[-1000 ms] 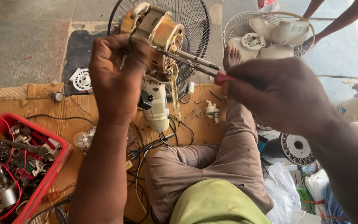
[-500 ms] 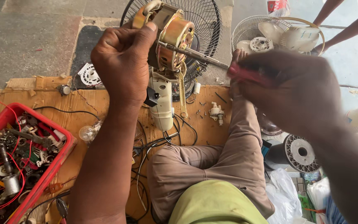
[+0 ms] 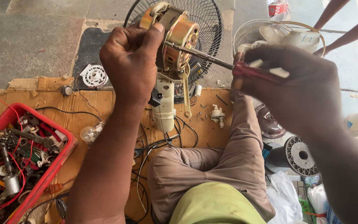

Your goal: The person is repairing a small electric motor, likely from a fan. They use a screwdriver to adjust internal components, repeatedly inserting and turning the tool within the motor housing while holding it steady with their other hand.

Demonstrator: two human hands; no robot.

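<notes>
My left hand (image 3: 132, 58) grips a fan motor (image 3: 178, 37) with a brass-coloured body and holds it up above the cardboard. A white plastic neck (image 3: 164, 105) hangs below the motor. My right hand (image 3: 291, 89) is closed on a red-handled screwdriver (image 3: 251, 71). Its metal shaft (image 3: 199, 54) reaches left and its tip touches the motor's face. My bent legs in brown trousers (image 3: 228, 161) lie under both hands.
A red tray (image 3: 69, 145) of wires and small parts stands at the left on brown cardboard (image 3: 104, 103). A black fan guard (image 3: 212, 20) sits behind the motor, a white guard (image 3: 249, 33) with blades to its right. Another person's arms (image 3: 353, 29) reach in at top right.
The view has shifted and both hands with the motor sit slightly lower and nearer. The screwdriver stays against the motor, with my right hand a little further right.
</notes>
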